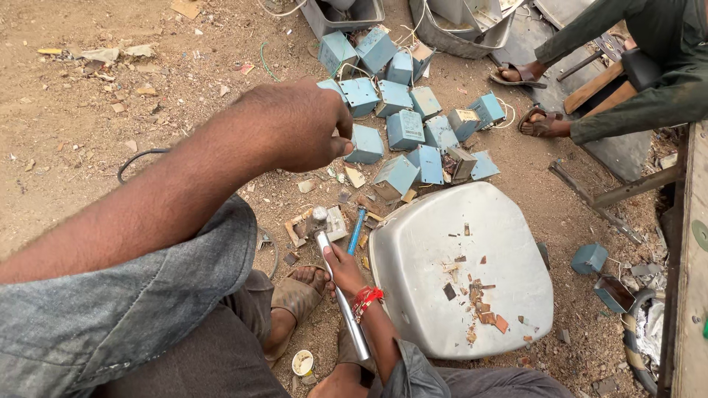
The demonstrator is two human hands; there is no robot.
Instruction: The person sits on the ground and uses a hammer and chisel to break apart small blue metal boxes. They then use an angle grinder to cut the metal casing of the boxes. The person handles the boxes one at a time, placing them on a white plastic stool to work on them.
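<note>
Centrally, a dented grey metal cover (461, 273) lies on the dirt at about 4 o'clock, strewn with copper-coloured scraps, with a heap of pale blue metal boxes (405, 110) spread on the ground at 12 to 1 o'clock. Next, the left hand (295, 125), at 11 o'clock, hangs curled into a loose fist just beside the nearest box, holding nothing visible. Lastly, the right hand (345, 269), at 6 o'clock, is wrapped around a steel-handled hammer (335, 284), its head at a small broken part (318, 225) on the ground.
</note>
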